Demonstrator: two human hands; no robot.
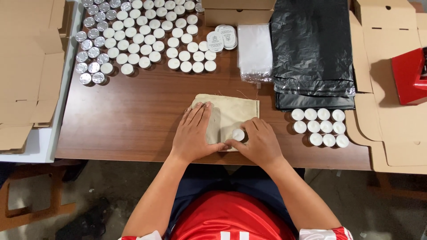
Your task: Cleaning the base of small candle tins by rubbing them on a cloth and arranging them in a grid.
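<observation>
A beige cloth pouch (231,109) lies flat on the brown table (133,115), near its front edge. My left hand (194,132) rests flat on the pouch's left side, fingers spread. At the pouch's near edge my right hand (258,141) pinches a small white tealight candle (238,134). To the right of that hand sits a tidy block of several white tealights (319,127).
Many more tealights (142,38) cover the far left of the table, some showing silver cups. Round labels (222,39), clear plastic bags (254,51) and folded black bags (313,53) lie at the back. Flat cardboard (391,111) lies on both sides; a red object (411,75) sits far right.
</observation>
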